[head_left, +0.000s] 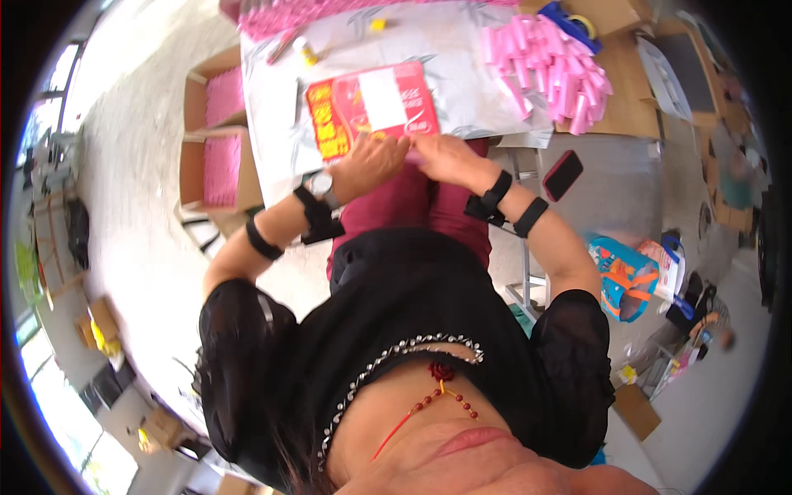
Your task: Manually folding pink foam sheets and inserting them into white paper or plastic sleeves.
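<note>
My left hand point(374, 162) and my right hand point(448, 158) meet at the near edge of the table, fingers bent and drawn together. A small pink piece point(415, 156) shows between them, pinched by the right fingers; its exact kind is too small to tell. The left fingers are closed too, and what they hold is hidden. Just beyond both hands lies a flat red package point(338, 99) with yellow print. A white paper sheet point(383, 101) rests on it.
Pink strips point(549, 66) are heaped at the table's right. A glue bottle point(306, 53), a yellow block point(378, 25) and a tape dispenser point(572, 25) lie farther back. Cardboard boxes point(188, 169) of pink pieces stand left. A phone point(563, 176) lies on a grey surface at right.
</note>
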The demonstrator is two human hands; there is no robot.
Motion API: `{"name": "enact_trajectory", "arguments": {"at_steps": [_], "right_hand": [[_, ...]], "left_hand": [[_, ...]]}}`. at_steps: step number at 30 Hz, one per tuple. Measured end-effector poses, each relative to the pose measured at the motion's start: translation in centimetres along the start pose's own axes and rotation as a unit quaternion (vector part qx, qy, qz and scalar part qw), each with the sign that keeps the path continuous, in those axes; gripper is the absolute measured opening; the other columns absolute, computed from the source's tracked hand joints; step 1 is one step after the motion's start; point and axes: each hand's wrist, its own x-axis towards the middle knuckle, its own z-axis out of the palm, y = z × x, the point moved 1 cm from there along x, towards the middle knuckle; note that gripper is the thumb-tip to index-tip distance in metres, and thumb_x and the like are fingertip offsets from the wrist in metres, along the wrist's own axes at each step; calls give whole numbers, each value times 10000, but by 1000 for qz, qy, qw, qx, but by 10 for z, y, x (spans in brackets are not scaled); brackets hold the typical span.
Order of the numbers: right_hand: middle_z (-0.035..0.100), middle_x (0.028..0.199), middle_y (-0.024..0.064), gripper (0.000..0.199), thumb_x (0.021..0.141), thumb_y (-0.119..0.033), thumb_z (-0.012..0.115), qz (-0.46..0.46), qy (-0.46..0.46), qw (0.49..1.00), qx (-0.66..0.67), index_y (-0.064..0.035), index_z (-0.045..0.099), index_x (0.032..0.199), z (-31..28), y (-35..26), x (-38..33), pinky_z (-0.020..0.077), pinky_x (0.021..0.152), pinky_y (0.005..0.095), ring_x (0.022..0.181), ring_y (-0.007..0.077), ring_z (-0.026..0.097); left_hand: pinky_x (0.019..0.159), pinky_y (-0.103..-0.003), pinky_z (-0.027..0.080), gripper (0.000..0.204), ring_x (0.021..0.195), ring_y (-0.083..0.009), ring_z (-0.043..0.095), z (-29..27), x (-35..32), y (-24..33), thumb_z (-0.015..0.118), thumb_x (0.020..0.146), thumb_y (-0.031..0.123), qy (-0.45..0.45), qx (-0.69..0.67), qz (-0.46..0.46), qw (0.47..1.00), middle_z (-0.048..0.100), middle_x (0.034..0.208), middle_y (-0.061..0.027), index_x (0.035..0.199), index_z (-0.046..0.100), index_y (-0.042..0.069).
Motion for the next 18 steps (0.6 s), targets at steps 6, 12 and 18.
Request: {"name": "enact_trajectory", "arguments": {"at_steps": [6, 12, 18], "right_hand": [[696, 776, 224, 132, 742, -86, 646, -99, 27, 994, 39, -25, 721, 832, 49, 8, 22, 545, 607, 510, 727, 408, 698], [688, 725, 207, 205, 893, -181, 551, -136, 184, 965, -132, -16, 632, 802, 36, 5, -10, 552, 621, 489, 673, 386, 698], [697, 773, 222, 196, 879, -170, 561, -56, 155, 984, -61, 2, 640, 831, 48, 20, -20, 553, 653, 493, 746, 392, 704]], "left_hand": [[850, -485, 531, 511, 976, -344, 672, 35, -30, -23, 670, 930, 232, -136, -254, -31, 957, 676, 1157, -191, 1371, 546, 6], [647, -502, 470, 306, 763, -476, 637, 42, 2, -19, 647, 924, 153, -195, -514, -73, 832, 645, 811, -299, 1121, 581, -72], [649, -541, 494, 284, 812, -481, 652, 6, 26, 3, 685, 904, 152, -162, -308, 3, 938, 641, 825, -291, 1053, 512, -19]]}}
